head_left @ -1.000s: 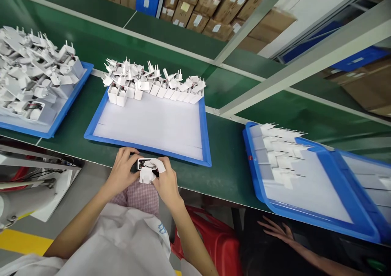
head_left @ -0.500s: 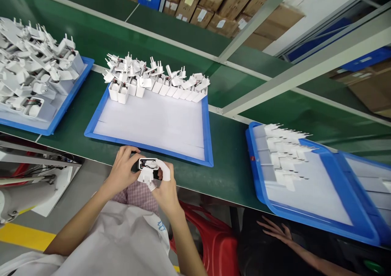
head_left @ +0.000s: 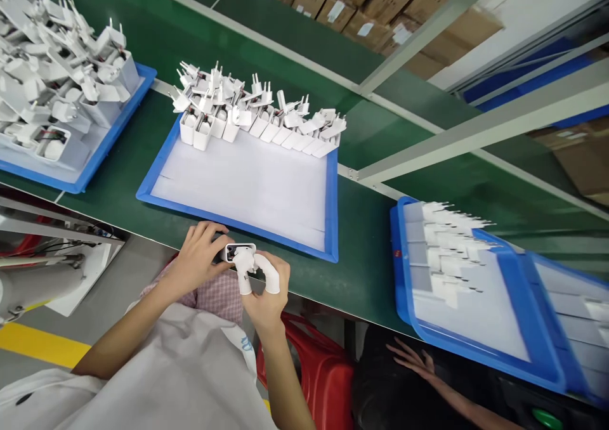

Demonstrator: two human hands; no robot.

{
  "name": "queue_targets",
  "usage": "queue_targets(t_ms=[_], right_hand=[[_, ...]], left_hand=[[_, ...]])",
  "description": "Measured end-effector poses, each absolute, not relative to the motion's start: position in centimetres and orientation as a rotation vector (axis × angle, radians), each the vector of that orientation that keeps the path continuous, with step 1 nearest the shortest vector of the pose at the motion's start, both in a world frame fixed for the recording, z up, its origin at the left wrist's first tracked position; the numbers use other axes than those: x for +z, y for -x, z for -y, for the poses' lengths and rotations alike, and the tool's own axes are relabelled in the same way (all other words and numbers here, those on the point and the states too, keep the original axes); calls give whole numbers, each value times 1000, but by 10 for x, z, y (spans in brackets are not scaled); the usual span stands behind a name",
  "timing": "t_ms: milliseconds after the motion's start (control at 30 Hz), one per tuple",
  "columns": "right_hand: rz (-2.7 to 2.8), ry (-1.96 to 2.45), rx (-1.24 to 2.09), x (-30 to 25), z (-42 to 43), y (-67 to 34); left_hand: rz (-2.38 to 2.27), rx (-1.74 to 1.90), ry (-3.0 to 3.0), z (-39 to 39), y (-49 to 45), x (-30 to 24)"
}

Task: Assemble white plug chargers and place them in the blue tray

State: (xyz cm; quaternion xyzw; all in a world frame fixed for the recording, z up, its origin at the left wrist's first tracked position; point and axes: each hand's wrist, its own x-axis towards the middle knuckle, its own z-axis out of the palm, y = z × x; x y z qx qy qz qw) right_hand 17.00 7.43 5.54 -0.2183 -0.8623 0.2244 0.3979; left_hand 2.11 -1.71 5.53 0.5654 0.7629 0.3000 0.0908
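The charger housing (head_left: 236, 252), a small white shell with its open face turned up, sits just off the near rim of the middle tray (head_left: 238, 224), above the person's lap. The left hand (head_left: 200, 259) is wrapped closed around the housing's left end. The right hand (head_left: 264, 287) is pinched on its right end, thumb and forefinger in white finger cots (head_left: 272, 281); a white piece appears to sit under those fingertips, but its shape cannot be told.

Judgement: a part is being seated into the housing. To do it well, the left hand should brace the shell square while the right presses straight down, evenly, with no wires trapped at the rim.

Along the far edge of the middle tray stands a row of finished chargers (head_left: 257, 122), pins up, leaning on one another. Left of that tray, a second tray (head_left: 95, 163) carries a loose heap of white parts (head_left: 52, 81). Right of it, a third tray (head_left: 476, 347) holds flat white pieces in rows. All rest on the green belt (head_left: 361, 246). Below the third tray, another person's hand (head_left: 412, 360) lies spread open.
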Motion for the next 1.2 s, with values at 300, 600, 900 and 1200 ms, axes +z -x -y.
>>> queue_targets(t_ms=[300,600,900,1200], right_hand=[[2273,367,1006,67,-100,-166],[2238,447,980,62,-91,-178],[2148,514,1005,55,-90,-174],[2380,241,997,73,-108,-170]], left_hand=[[-2016,884,-1742,22,-10,53],[-2034,1114,-1788,26,-17,44],[-2056,1242,-1906,28,-22,32],[-1928,1321,-1570,29,-18,37]])
